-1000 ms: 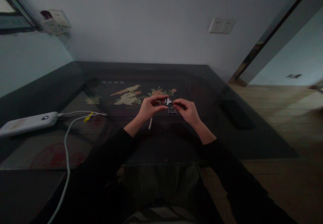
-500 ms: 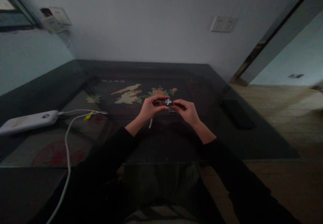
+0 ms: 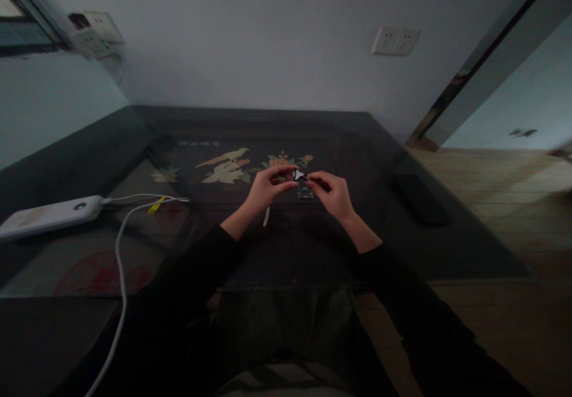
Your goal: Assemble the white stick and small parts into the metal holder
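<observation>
My left hand (image 3: 268,187) pinches a small shiny silver-and-dark metal piece (image 3: 299,176) between thumb and fingertips, over the middle of the dark table. From the other side, my right hand (image 3: 331,193) has its thumb and fingers closed on the right end of the same piece. Just below it, between the hands, is a small clear or silvery rectangular item (image 3: 305,195); whether it is joined to the piece I cannot tell. A thin white strip (image 3: 267,217) shows beside my left wrist.
On the left of the glass-topped table (image 3: 286,254) lies a white power bank (image 3: 53,215) with a white cable (image 3: 120,254) running off the front edge. A dark flat object (image 3: 420,200), phone-like, rests at the right. Wall sockets (image 3: 395,40) sit behind.
The metal piece has tilted slightly and risen a little between my fingers. More of the rectangular item below shows now. Both hands keep nearly the same place.
</observation>
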The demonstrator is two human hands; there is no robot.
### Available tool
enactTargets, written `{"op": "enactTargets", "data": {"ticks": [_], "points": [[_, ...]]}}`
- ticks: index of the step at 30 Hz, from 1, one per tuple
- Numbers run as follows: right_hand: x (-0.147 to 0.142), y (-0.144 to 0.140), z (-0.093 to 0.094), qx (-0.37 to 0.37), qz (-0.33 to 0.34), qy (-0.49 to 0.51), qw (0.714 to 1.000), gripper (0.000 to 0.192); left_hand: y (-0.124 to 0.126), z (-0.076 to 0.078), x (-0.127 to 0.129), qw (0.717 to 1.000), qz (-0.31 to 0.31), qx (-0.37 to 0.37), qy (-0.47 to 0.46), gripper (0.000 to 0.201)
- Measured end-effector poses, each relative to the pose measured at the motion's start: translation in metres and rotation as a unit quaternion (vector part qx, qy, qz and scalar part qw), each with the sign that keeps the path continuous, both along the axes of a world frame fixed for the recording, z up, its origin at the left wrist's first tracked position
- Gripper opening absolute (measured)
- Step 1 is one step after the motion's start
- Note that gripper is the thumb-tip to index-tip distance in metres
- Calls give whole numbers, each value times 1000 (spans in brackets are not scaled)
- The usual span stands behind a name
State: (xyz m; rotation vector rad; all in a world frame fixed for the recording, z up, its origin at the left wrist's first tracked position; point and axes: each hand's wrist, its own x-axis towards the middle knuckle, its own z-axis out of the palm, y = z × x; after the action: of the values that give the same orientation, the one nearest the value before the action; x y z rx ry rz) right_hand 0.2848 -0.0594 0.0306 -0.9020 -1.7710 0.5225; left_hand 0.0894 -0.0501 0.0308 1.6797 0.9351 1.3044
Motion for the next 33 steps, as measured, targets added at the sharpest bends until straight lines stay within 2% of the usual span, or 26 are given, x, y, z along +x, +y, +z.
{"op": "enactTargets", "data": {"ticks": [6, 13, 17, 21, 24, 29, 33], "points": [[-2, 1, -1, -66, 38, 50, 996, 16, -1, 1, 1, 1000, -8, 0, -11, 42], [-2, 1, -2, -52, 38, 40, 997, 16, 1, -1, 3, 999, 11, -28, -30, 41], [-3, 2, -1, -95, 63, 47, 992, 20, -1, 0, 3, 1000, 20, -20, -8, 40], [-2, 6, -1, -163, 103, 81, 978, 27, -2, 2, 0, 1000, 17, 14, 19, 34], [-2, 7, -2, -223, 134, 135, 956, 31, -2, 2, -1, 997, 33, 57, 49, 28], [-4, 4, -3, -319, 177, 160, 917, 32, -5, 1, -1, 980, 100, 146, 95, 21], [-7, 1, -2, -360, 194, 168, 897, 31, -7, 3, -4, 958, 141, 206, 141, 22]]}}
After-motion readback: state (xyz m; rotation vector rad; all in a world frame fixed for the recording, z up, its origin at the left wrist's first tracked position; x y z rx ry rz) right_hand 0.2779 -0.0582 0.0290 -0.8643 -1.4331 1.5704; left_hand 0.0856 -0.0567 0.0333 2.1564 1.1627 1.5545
